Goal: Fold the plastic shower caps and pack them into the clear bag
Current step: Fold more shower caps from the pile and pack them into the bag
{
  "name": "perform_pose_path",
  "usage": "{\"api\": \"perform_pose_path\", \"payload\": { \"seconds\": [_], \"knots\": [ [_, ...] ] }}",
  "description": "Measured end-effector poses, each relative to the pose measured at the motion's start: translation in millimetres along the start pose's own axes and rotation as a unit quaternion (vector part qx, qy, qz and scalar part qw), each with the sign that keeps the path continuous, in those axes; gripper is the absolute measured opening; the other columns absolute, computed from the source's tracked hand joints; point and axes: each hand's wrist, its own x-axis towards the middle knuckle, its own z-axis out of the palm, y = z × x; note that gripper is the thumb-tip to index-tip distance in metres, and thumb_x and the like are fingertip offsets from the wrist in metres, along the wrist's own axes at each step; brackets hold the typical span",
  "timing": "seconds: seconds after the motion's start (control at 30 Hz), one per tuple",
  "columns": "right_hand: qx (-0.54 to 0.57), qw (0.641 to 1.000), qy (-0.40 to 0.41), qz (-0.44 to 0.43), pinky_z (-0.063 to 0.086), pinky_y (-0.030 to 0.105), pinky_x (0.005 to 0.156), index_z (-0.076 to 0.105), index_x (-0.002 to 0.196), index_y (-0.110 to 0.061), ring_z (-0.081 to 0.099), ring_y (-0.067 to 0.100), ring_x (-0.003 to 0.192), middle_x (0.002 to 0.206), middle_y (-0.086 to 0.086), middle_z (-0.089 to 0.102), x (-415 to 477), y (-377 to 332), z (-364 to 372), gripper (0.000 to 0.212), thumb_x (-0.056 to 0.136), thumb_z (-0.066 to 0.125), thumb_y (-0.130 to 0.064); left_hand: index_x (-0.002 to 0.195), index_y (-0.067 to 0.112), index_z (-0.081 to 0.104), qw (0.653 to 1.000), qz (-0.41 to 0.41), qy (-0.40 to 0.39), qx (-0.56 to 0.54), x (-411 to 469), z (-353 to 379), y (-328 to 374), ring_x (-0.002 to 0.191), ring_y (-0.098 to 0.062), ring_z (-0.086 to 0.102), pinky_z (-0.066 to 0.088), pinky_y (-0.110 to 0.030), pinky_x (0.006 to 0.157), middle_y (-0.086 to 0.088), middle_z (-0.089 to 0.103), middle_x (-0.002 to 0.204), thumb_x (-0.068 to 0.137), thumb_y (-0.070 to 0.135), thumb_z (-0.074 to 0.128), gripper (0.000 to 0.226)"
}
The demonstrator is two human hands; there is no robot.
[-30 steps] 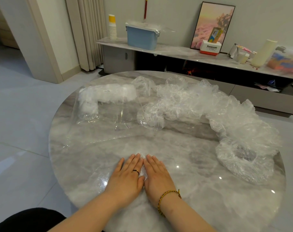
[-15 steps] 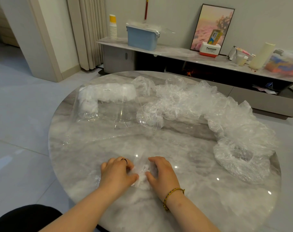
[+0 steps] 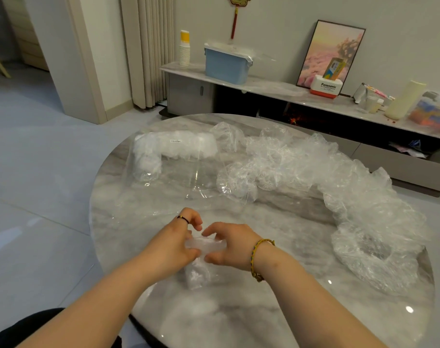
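Plastic folded small, a shower cap (image 3: pixel 205 246), is pinched between the curled fingers of the left hand (image 3: pixel 174 244) and right hand (image 3: pixel 231 247) over the marble counter (image 3: pixel 239 312). The clear bag (image 3: pixel 168 177) lies beyond on the left, with loose caps (image 3: pixel 339 177) heaped on the right.

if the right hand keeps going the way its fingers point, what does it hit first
The right hand points its fingers left over the folded shower cap that both hands pinch, so it would meet the left hand almost at once; the two look nearly touching, though depth is unclear.
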Motion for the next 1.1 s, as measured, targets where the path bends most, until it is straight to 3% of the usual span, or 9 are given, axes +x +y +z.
{"api": "perform_pose_path", "payload": {
  "seconds": [0.1, 0.17, 0.3, 0.37, 0.47, 0.6, 0.9, 1.0, 1.1],
  "knots": [
    [0.064, 0.997, -0.045, 0.025, 0.039, 0.013, 0.065, 0.063, 0.097, -0.017, 0.054, 0.014, 0.079, 0.082, -0.004, 0.057, 12, -8, -3, 0.012, 0.087, 0.061, -0.023, 0.085, 0.035, 0.035, 1.000, -0.015, 0.003, -0.005, 0, -12, -2, 0.103, -0.006, 0.050, 0.034, -0.001, 0.069, 0.008, 0.051, 0.092, 0.078, 0.007, 0.067, 0.043],
    [0.127, 0.990, -0.038, 0.040, 0.033, 0.010, 0.051, 0.052, 0.067, -0.023, 0.042, 0.006, 0.058, 0.064, -0.007, 0.045, 20, -8, -1, 0.022, 0.088, 0.059, -0.018, 0.088, 0.039, 0.037, 1.000, -0.019, 0.006, -0.010, -2, -24, -7, 0.100, -0.002, 0.052, 0.035, -0.004, 0.074, 0.008, 0.054, 0.095, 0.078, 0.016, 0.071, 0.042],
    [0.347, 0.933, 0.021, 0.089, 0.036, 0.012, 0.052, 0.049, 0.061, -0.018, 0.043, 0.004, 0.053, 0.060, -0.005, 0.048, 30, -2, 8, 0.030, 0.087, 0.057, -0.006, 0.095, 0.032, 0.064, 0.983, 0.003, 0.156, 0.096, 2, -54, -25, 0.114, -0.011, 0.046, 0.026, -0.022, 0.101, 0.013, 0.051, 0.122, 0.090, 0.038, 0.053, 0.013],
    [0.483, 0.867, 0.048, 0.112, 0.040, 0.022, 0.060, 0.055, 0.067, -0.013, 0.051, 0.013, 0.060, 0.067, 0.003, 0.054, 38, 0, 15, 0.022, 0.084, 0.060, -0.001, 0.099, 0.024, 0.071, 0.959, -0.037, 0.154, 0.234, 10, -64, -41, 0.133, -0.017, 0.028, 0.004, -0.024, 0.107, 0.006, 0.036, 0.144, 0.085, 0.051, 0.031, 0.050],
    [0.579, 0.802, 0.073, 0.126, 0.038, 0.031, 0.063, 0.057, 0.074, -0.008, 0.050, 0.024, 0.069, 0.079, 0.012, 0.054, 51, -1, 21, 0.008, 0.077, 0.063, -0.002, 0.121, 0.031, 0.059, 0.911, -0.118, 0.072, 0.389, 20, -69, -59, 0.143, -0.017, 0.000, -0.008, -0.033, 0.111, 0.005, 0.001, 0.156, 0.098, 0.047, 0.026, 0.042],
    [0.556, 0.810, 0.100, 0.155, 0.036, 0.032, 0.063, 0.058, 0.074, -0.009, 0.047, 0.024, 0.072, 0.077, 0.013, 0.054, 65, -6, 22, 0.007, 0.078, 0.064, -0.007, 0.148, 0.023, 0.016, 0.895, -0.174, 0.032, 0.409, 28, -65, -70, 0.143, -0.017, 0.000, 0.000, -0.040, 0.114, 0.002, -0.013, 0.156, 0.100, 0.037, 0.029, 0.051],
    [0.589, 0.785, 0.049, 0.186, 0.044, 0.022, 0.041, 0.053, 0.085, 0.000, 0.062, 0.033, 0.069, 0.086, 0.022, 0.061, 107, -33, 16, 0.013, 0.092, 0.044, 0.006, 0.142, 0.024, -0.021, 0.916, -0.122, 0.106, 0.366, 34, -72, -50, 0.105, -0.013, 0.039, 0.025, -0.019, 0.087, 0.012, -0.015, 0.154, 0.098, 0.013, 0.032, 0.070],
    [0.599, 0.777, -0.011, 0.191, 0.036, 0.014, 0.028, 0.050, 0.074, 0.000, 0.056, 0.016, 0.035, 0.061, 0.013, 0.062, 122, -44, 1, 0.028, 0.096, 0.033, 0.001, 0.145, 0.026, -0.017, 0.926, -0.152, 0.100, 0.332, 35, -74, -52, 0.084, -0.013, 0.033, 0.025, -0.018, 0.073, 0.017, -0.016, 0.153, 0.095, 0.008, 0.035, 0.075],
    [0.575, 0.789, -0.036, 0.211, 0.042, 0.013, 0.033, 0.054, 0.076, 0.000, 0.054, 0.006, 0.035, 0.050, 0.003, 0.062, 136, -55, -13, 0.031, 0.098, 0.033, -0.006, 0.146, 0.027, -0.015, 0.940, -0.153, 0.088, 0.291, 35, -76, -57, 0.081, -0.014, 0.038, 0.029, -0.020, 0.067, 0.018, -0.016, 0.153, 0.093, 0.006, 0.036, 0.077]
  ]
}}
